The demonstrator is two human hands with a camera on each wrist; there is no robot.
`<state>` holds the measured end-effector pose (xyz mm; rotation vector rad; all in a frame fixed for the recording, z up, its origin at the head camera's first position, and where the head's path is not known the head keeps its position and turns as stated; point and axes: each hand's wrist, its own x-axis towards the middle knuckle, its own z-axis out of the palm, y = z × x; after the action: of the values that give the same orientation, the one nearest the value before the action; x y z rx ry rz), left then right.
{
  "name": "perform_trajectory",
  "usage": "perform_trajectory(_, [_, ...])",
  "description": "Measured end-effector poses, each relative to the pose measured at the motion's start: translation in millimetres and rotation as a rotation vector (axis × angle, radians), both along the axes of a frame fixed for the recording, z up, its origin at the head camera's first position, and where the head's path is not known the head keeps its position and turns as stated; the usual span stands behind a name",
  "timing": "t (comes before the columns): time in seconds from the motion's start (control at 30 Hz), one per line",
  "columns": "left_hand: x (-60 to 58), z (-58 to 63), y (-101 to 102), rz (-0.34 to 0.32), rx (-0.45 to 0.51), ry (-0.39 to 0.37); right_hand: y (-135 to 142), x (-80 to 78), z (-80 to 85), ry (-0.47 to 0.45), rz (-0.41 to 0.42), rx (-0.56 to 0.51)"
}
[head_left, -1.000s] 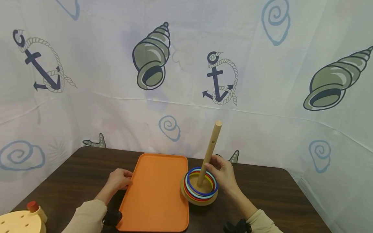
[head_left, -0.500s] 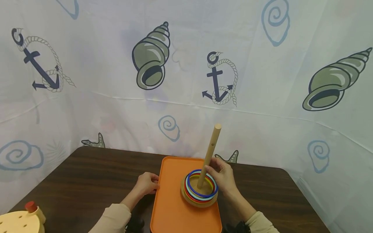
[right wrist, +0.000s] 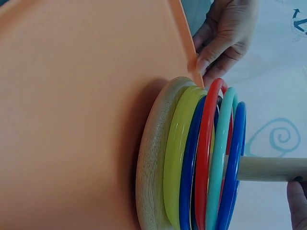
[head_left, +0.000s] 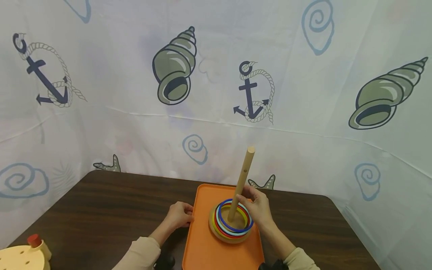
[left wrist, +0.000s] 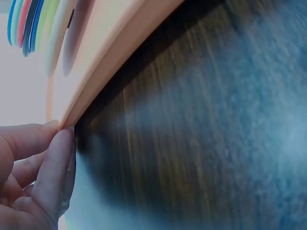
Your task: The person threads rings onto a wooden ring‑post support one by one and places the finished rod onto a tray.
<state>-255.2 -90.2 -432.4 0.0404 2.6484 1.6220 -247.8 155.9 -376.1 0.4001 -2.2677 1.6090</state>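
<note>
In the head view my left hand (head_left: 179,215) pinches the left rim of an orange tray (head_left: 197,249); the left wrist view shows thumb and finger meeting on that rim (left wrist: 91,81). My right hand (head_left: 258,206) grips the wooden post (head_left: 243,172) of a ring stacker, which leans to the right. Several coloured rings circle the post, a blue ring (right wrist: 232,167) outermost, then a mint ring (right wrist: 220,158) and a red ring (right wrist: 206,148). The stacker's round wooden base (right wrist: 153,163) is close over the tray and casts a shadow on it.
A pale yellow board with holes (head_left: 23,258) and a red-topped peg (head_left: 34,240) lie at the table's lower left corner. A dark wooden table (head_left: 118,210) carries the tray. Behind it hangs a white cloth (head_left: 216,93) printed with shells and anchors.
My left hand has slid the tray to the right, so it now lies beneath the stacker. My right hand keeps its hold on the post and has sunk slightly with it.
</note>
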Motion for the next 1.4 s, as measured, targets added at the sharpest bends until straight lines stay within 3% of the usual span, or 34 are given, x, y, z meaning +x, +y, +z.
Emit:
perform_trajectory(0.13, [-1.2, -1.9, 4, -0.005, 0.000, 0.000, 1, -1.7, -3.8, 0.024, 0.003, 0.012])
perform_trajectory(0.5, [-1.6, 1.2, 9, -0.024, -0.012, 0.004, 1, -3.4, -4.7, -0.024, 0.005, -0.003])
perform_trajectory(0.8, [-3.7, -1.3, 11, -0.028, -0.021, 0.001, 2, -4.4, -6.8, 0.015, 0.007, 0.004])
perform_trajectory(1.17, [-4.1, 0.5, 11, -0.030, -0.046, 0.017, -10, 13.7, 21.3, 0.002, -0.010, 0.060])
perform_trajectory(1.27, [-5.2, 1.1, 9, -0.037, -0.100, 0.063, -7, 7.9, 15.8, -0.018, -0.009, 0.060])
perform_trajectory(1.4, [-6.1, 3.8, 2, -0.030, -0.263, 0.225, 9, -5.1, -2.5, 0.008, -0.035, 0.118])
